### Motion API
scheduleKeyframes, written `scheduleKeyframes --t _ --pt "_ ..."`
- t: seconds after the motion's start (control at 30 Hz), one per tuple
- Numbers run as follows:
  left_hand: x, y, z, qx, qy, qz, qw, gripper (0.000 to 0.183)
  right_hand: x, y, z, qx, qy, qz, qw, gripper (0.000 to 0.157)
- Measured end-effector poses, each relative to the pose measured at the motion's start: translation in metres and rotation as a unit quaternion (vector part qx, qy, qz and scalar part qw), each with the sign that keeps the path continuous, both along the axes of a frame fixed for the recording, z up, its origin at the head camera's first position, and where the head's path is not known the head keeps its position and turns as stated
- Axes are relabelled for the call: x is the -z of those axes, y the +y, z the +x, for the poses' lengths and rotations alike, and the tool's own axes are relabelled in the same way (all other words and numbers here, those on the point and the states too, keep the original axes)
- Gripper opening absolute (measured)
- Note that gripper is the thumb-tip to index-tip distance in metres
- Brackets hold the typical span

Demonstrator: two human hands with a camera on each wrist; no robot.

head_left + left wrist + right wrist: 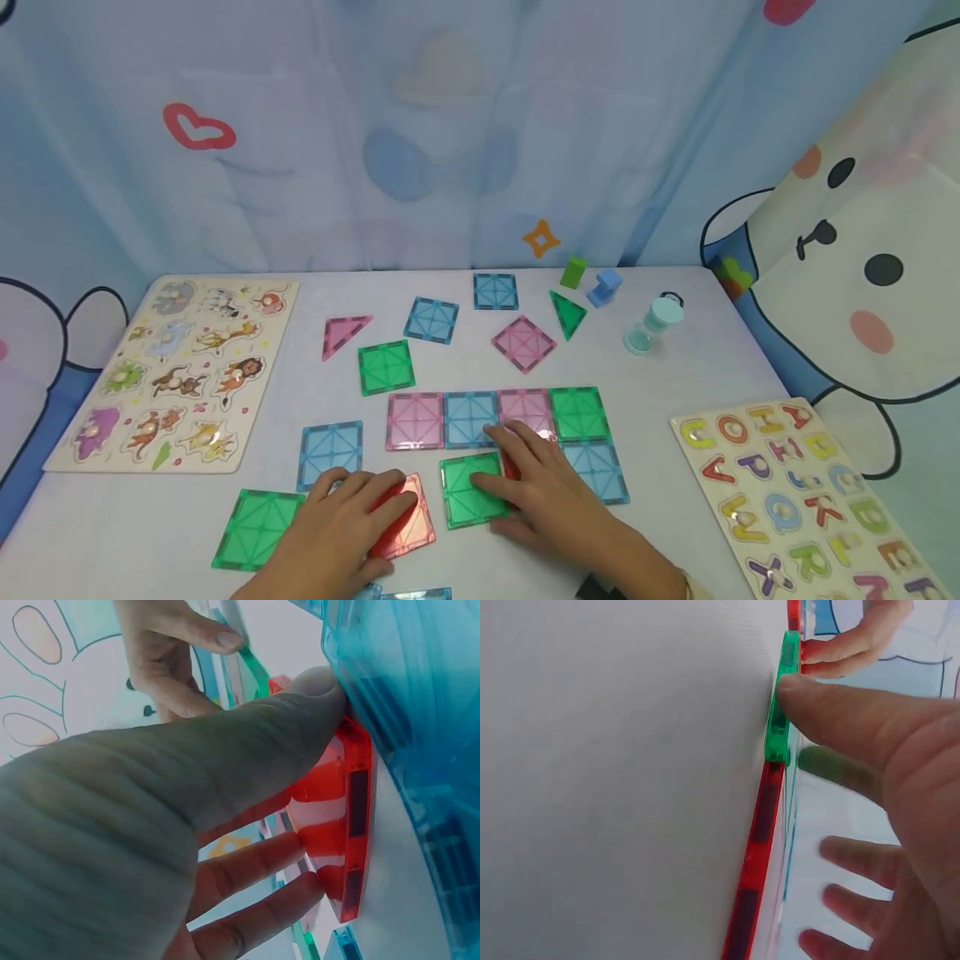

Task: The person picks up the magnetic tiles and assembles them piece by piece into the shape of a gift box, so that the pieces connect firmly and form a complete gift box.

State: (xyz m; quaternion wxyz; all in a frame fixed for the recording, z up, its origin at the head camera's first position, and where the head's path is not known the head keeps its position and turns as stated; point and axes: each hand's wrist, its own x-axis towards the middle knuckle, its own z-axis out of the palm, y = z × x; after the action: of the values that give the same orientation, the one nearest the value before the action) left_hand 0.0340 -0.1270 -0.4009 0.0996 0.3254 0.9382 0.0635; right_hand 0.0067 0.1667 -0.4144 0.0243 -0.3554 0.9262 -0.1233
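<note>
My left hand (333,533) holds a red square magnetic tile (408,525); its thumb is at the near edge and its index finger lies across the top. Right beside it lies a green square tile (471,504), a narrow gap apart. My right hand (551,492) holds this green tile, with the thumb (799,694) at its near edge and the index finger on top. The other right fingers spread over the row behind. A second red tile (754,855) adjoins the green one, mostly hidden under my right hand in the head view.
Behind lies a row with pink (414,421), blue (468,408) and green (580,412) tiles. Loose tiles lie farther back, and another green tile (258,529) is at left. An animal puzzle board (255,400), a letter board (738,517) and a small hourglass-shaped object (652,325) surround them.
</note>
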Motion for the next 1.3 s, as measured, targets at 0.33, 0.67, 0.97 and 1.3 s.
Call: scheduleKeyframes --t 0.33,0.67,0.97,1.3 --pt "0.006 0.003 -0.012 0.029 0.068 0.002 0.9973 0.070 0.001 0.017 0.003 0.044 -0.070 0.022 0.996 0.066" --pt "0.009 0.016 -0.018 0.013 0.071 0.011 0.9973 0.066 0.000 0.016 0.009 0.028 -0.088 0.057 0.994 0.070" --pt "0.006 0.012 -0.018 0.014 0.045 0.022 0.9986 0.063 -0.022 0.028 -0.054 0.118 -0.064 -0.010 0.991 0.064" --pt "0.003 0.015 -0.015 0.018 0.029 -0.003 0.9994 0.065 -0.005 0.023 -0.146 0.140 0.019 0.013 0.990 0.055"
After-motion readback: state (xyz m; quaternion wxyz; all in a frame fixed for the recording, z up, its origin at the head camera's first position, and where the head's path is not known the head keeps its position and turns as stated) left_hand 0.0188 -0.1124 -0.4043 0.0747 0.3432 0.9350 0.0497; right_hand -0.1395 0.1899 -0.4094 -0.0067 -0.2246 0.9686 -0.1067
